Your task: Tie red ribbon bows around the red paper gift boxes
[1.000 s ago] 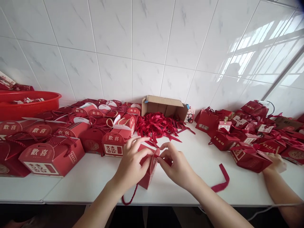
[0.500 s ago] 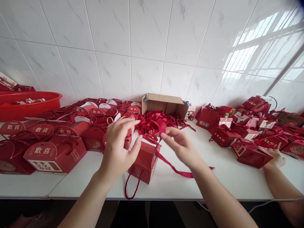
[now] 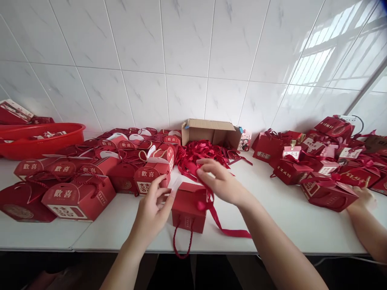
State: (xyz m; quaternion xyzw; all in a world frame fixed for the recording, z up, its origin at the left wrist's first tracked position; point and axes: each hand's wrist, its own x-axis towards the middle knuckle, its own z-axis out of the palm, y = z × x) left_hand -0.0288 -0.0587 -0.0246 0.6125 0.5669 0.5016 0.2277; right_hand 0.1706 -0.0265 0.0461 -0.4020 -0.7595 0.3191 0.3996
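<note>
Pointing its rope handle (image 3: 183,256) over the near edge of a white table (image 3: 263,189), a red box (image 3: 186,209) stands at centre; its long axis is hard to tell. Left of it, the left hand (image 3: 154,205) curves, thumb and fingers spread. To its right, the right hand (image 3: 220,181) bends above a red ribbon (image 3: 232,233), fingertips too blurred to show any pinch. Below a tiled wall (image 3: 187,48) come a red basin (image 3: 51,148), more boxes (image 3: 96,209), a carton (image 3: 211,125), another person's hand (image 3: 363,199).

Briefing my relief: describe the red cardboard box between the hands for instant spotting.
On the white table, find the open brown cardboard carton. Before it, near the front edge, sits the red cardboard box; unlike its neighbours', its red rope handle droops over that edge.
</note>
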